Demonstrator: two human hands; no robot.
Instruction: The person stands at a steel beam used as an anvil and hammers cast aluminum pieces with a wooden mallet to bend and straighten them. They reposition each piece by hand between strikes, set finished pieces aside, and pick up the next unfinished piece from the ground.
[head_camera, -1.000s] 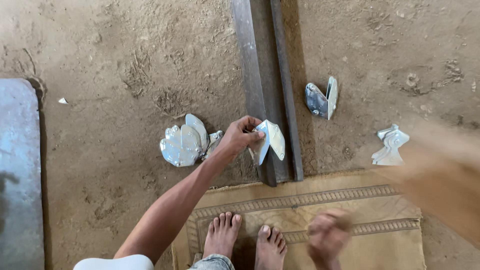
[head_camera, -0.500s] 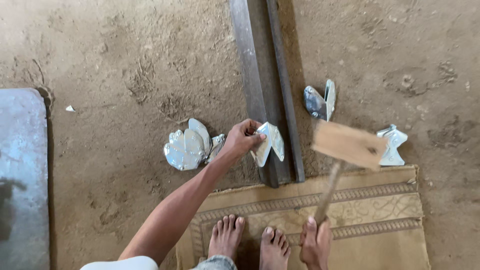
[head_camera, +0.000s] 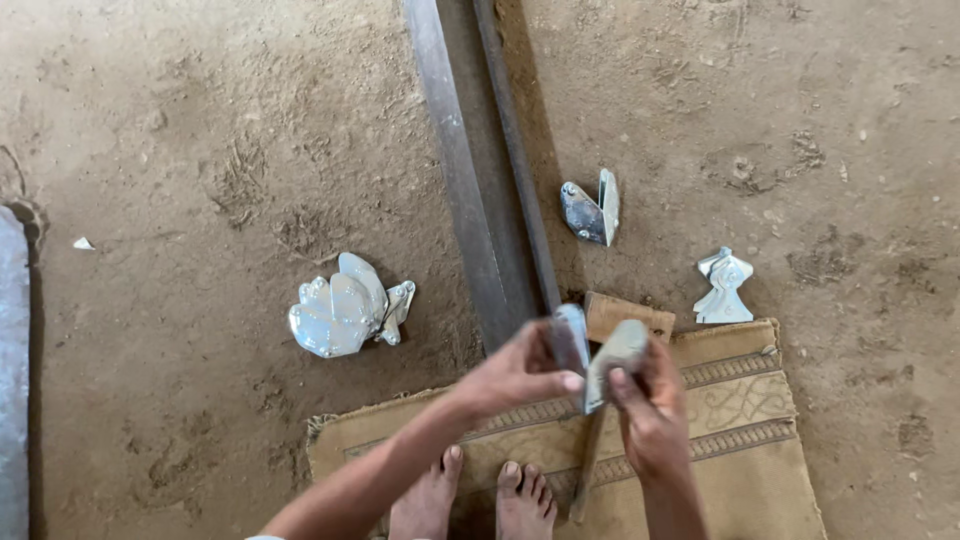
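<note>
Dirt floor (head_camera: 200, 150); both hands' grip on perhaps-folded metal piece (head_camera: 598, 355)

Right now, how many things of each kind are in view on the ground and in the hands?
Loose shiny metal pieces or clusters on the dirt: 3
Folded metal piece held by both hands: 1
Wooden mallet: 1
Steel rail: 1
Woven mat: 1
Total: 7

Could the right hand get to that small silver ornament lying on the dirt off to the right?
Probably not straight away: the right hand is busy gripping the bent metal piece together with the left hand. The path to the silver ornament looks open, though.
</note>
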